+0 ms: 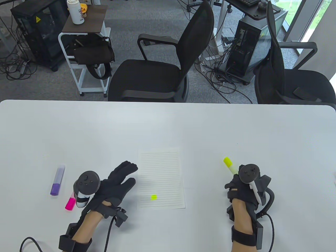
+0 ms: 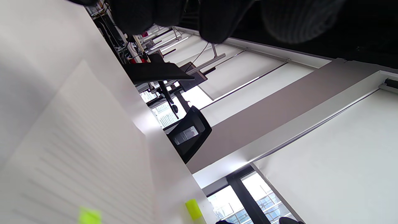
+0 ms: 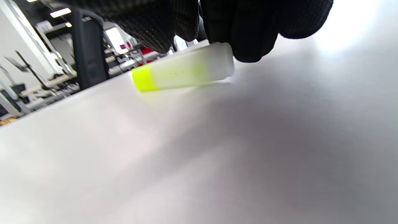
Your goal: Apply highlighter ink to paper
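Note:
A lined sheet of paper (image 1: 160, 178) lies on the white table (image 1: 168, 123) and bears a small yellow mark (image 1: 153, 197) near its lower edge. My left hand (image 1: 126, 174) lies flat just left of the sheet, fingers stretched out towards its edge, holding nothing. To the right of the sheet my right hand (image 1: 236, 183) grips a yellow highlighter (image 1: 227, 162), which sticks out up and to the left. In the right wrist view the highlighter (image 3: 183, 73) lies low over the table with the fingers (image 3: 248, 28) curled on its near end. The left wrist view shows the paper (image 2: 77, 149) and the mark (image 2: 89, 216).
A purple highlighter (image 1: 57, 180) lies at the left, and a pink highlighter (image 1: 70, 202) lies beside it, partly hidden by my left tracker. Two black office chairs (image 1: 162, 73) stand beyond the table's far edge.

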